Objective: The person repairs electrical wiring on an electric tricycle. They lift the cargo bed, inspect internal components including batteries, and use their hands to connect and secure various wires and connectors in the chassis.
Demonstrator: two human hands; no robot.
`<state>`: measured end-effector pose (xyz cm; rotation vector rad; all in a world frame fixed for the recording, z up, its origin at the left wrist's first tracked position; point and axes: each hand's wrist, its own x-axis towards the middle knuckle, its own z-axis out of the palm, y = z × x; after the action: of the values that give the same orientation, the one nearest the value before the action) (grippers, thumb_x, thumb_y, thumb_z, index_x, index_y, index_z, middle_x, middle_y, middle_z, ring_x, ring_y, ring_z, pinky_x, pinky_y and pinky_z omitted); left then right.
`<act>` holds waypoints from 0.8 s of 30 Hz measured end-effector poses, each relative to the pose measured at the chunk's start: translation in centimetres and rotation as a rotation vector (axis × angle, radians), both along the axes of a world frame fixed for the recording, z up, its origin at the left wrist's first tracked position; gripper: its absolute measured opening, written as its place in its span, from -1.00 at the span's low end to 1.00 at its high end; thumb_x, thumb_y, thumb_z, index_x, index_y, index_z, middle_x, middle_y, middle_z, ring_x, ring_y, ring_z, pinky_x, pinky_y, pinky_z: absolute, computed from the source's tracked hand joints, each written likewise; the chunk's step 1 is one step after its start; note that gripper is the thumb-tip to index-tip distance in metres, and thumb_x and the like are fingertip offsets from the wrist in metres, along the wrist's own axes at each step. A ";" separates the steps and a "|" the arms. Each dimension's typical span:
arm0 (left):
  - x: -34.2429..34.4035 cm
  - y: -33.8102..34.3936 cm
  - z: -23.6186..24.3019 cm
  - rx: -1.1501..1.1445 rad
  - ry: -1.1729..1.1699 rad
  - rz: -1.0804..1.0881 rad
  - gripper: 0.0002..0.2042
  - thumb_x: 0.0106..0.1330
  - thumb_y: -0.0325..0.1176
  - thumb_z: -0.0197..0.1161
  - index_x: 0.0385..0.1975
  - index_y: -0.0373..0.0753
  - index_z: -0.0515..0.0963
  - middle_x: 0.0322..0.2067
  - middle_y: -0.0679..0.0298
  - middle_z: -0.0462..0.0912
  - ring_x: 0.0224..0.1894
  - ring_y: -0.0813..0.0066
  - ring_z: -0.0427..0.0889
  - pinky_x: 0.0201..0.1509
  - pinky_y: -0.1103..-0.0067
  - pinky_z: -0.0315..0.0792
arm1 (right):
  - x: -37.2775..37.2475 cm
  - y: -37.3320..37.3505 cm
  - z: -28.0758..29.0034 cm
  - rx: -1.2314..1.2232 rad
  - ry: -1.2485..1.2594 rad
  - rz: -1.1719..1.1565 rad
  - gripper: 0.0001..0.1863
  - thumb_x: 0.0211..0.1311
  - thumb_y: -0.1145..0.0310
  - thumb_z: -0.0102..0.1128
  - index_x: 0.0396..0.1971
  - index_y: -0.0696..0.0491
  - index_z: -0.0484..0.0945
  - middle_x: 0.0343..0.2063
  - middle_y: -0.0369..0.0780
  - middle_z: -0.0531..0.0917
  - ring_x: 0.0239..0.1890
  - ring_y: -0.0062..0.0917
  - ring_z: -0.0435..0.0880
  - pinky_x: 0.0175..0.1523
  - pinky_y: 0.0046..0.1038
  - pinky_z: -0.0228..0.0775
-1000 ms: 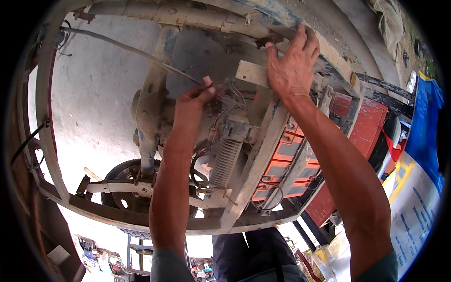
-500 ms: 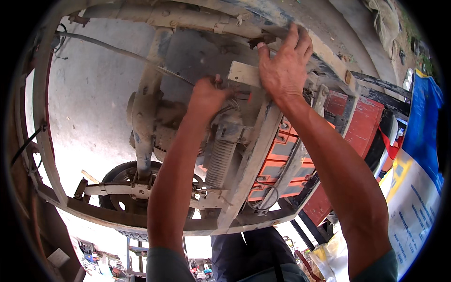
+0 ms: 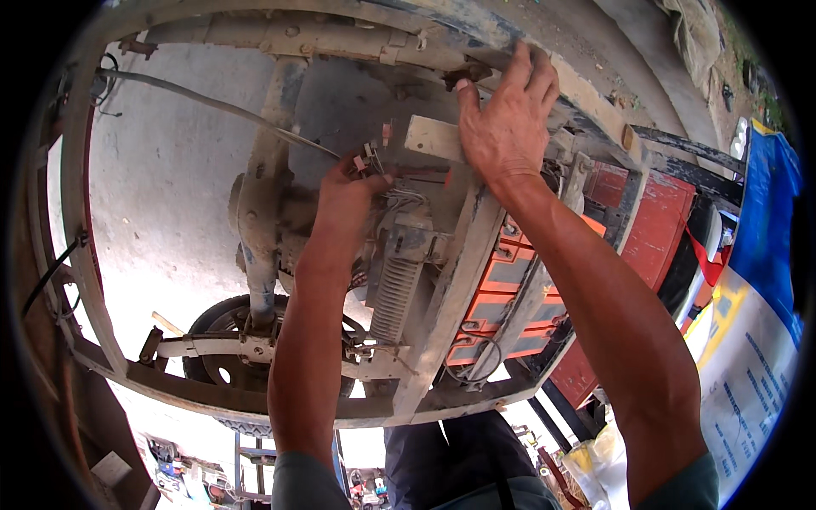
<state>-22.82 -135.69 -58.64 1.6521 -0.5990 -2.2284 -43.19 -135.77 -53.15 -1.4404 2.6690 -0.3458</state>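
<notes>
My left hand [image 3: 357, 178] pinches small pale pink and white plug connectors [image 3: 364, 157] at the end of a loose bundle of wires [image 3: 404, 197]. My right hand [image 3: 506, 123] grips a dusty metal frame rail [image 3: 595, 93], fingers over its edge and thumb beside a short pale bracket [image 3: 433, 136]. Below the connectors lies a finned metal box [image 3: 393, 302]. Orange-and-grey batteries [image 3: 497, 297] sit behind frame bars under my right forearm. A long grey cable [image 3: 212, 99] runs from the upper left toward my left hand.
The vehicle frame [image 3: 90, 280] surrounds a shaft [image 3: 255, 212] and a tyred wheel [image 3: 204, 323] over concrete ground [image 3: 153, 187]. On the right are a red panel [image 3: 646, 246] and a blue-and-white sheet [image 3: 769, 212]. Tools and scattered items [image 3: 178, 467] show beyond the lower bar.
My left hand reached up and right among the wires, then came back down and left with the connectors showing above its fingers. My right hand stays on the rail; the view shifted slightly.
</notes>
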 end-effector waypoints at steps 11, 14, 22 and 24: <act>2.7 1.4 0.7 -0.092 -0.155 0.099 -0.70 0.31 -0.42 0.38 0.01 -0.29 0.57 -0.18 0.22 0.69 -0.19 0.43 0.66 -0.05 0.46 0.54 | 0.0 -0.1 -0.2 -0.008 0.006 -0.003 -0.15 0.27 0.15 0.30 0.43 0.19 0.13 0.41 -0.01 0.16 0.51 -0.01 0.04 0.35 -0.05 0.47; 3.6 2.4 1.0 -0.173 -0.270 0.000 -0.68 0.32 -0.38 0.38 0.01 -0.37 0.61 -0.17 0.27 0.68 -0.19 0.53 0.61 -0.07 0.56 0.47 | 0.0 -0.1 -0.1 -0.014 0.006 0.002 -0.15 0.27 0.15 0.30 0.43 0.19 0.13 0.41 -0.01 0.15 0.51 -0.01 0.04 0.33 -0.05 0.49; 6.2 4.1 3.3 -0.300 -0.362 -0.270 -0.79 0.36 -0.41 0.39 -0.09 -0.33 0.63 -0.26 0.31 0.73 -0.21 0.61 0.64 -0.05 0.63 0.49 | 0.2 -0.1 0.2 -0.001 -0.016 -0.002 -0.16 0.27 0.18 0.31 0.42 0.20 0.13 0.41 0.00 0.14 0.52 -0.01 0.03 0.33 -0.06 0.50; 6.4 4.3 3.1 -0.340 -0.290 -0.219 -0.78 0.35 -0.38 0.40 -0.11 -0.35 0.65 -0.28 0.31 0.74 -0.22 0.62 0.62 -0.08 0.62 0.48 | 0.1 -0.1 0.3 -0.002 -0.011 0.001 -0.16 0.27 0.18 0.31 0.42 0.21 0.13 0.41 0.00 0.15 0.52 -0.01 0.02 0.33 -0.07 0.50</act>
<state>-16.46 -131.43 -55.50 1.8050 -1.2115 -1.8926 -43.04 -135.89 -52.87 -1.4360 2.6595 -0.3558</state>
